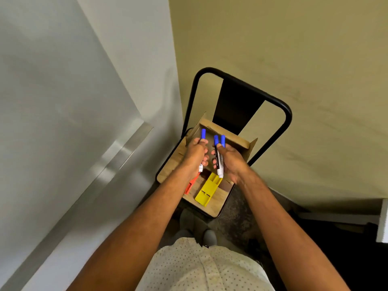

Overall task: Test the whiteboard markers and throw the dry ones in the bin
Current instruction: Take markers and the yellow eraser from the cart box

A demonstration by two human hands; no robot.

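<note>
My left hand (196,155) grips one whiteboard marker with a blue cap (203,134); its white end shows below my fist. My right hand (227,159) holds two blue-capped markers (219,158) side by side, caps pointing away from me. Both hands hover over an open cardboard box (239,141) that stands on a chair seat. The whiteboard (52,101) fills the left side, with its metal edge running diagonally. No bin is in view.
The chair (241,97) has a black metal back and a wooden seat, set against a beige wall. On the seat lie a yellow plastic holder (207,189) and an orange object (192,183). My feet stand just in front of the chair.
</note>
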